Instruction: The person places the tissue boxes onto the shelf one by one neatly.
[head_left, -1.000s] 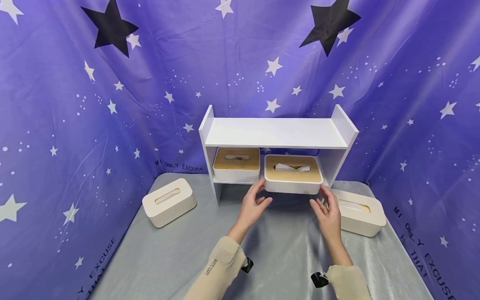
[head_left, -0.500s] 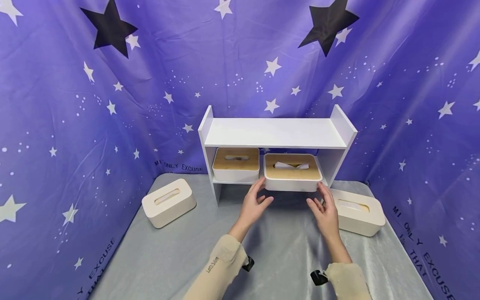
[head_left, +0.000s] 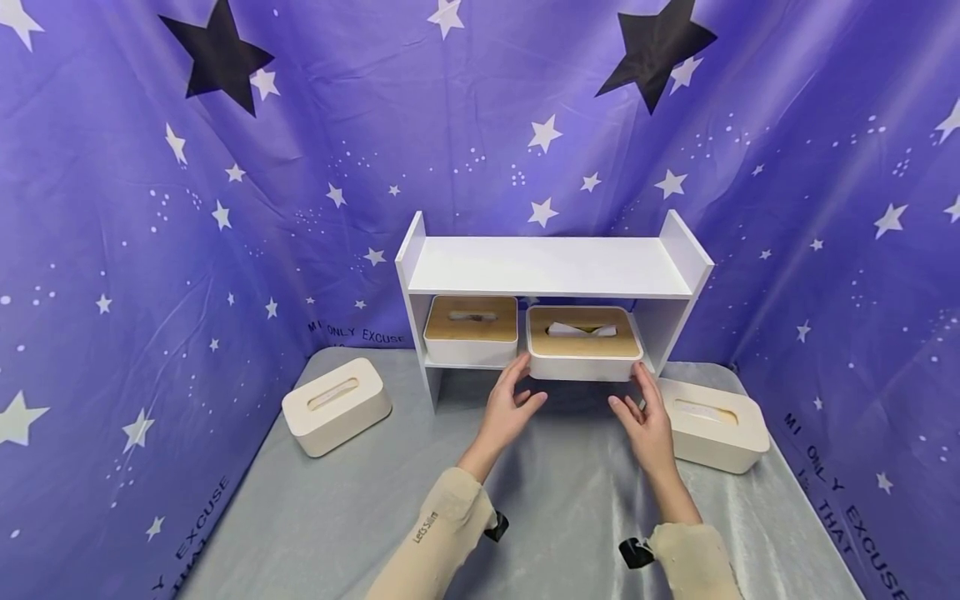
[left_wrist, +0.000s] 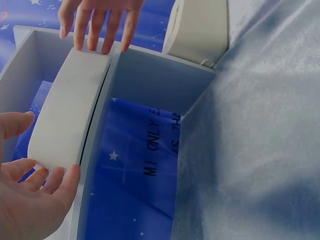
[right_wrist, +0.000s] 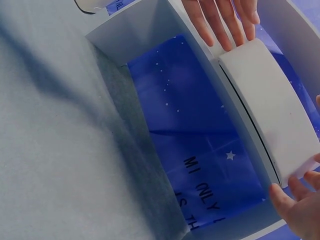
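Note:
A white tissue box (head_left: 585,367) with a wood-look lid and tissue showing in its slot sits on the right half of the shelf unit's middle board. My left hand (head_left: 504,417) touches its left end with its fingertips, thumb held away from the box. At the opposite end, the fingertips of my right hand (head_left: 648,425) rest against the side, its thumb also apart. Both wrist views show the box's plain white front wall (left_wrist: 72,110) between the two hands. To its left on the same board stands a similar wood-lidded tissue box (head_left: 471,333).
The white shelf unit (head_left: 551,267) has a bare top board and raised side panels. A cream tissue box (head_left: 337,408) lies angled on the grey cloth (head_left: 352,517) at left. Another cream tissue box (head_left: 716,425) stands right, beside my right hand. Purple star-printed curtains (head_left: 465,125) enclose the table.
The right-hand wood-lidded tissue box has slid slightly back into the shelf. My right hand has shifted a little forward and left with it; my left hand has hardly moved.

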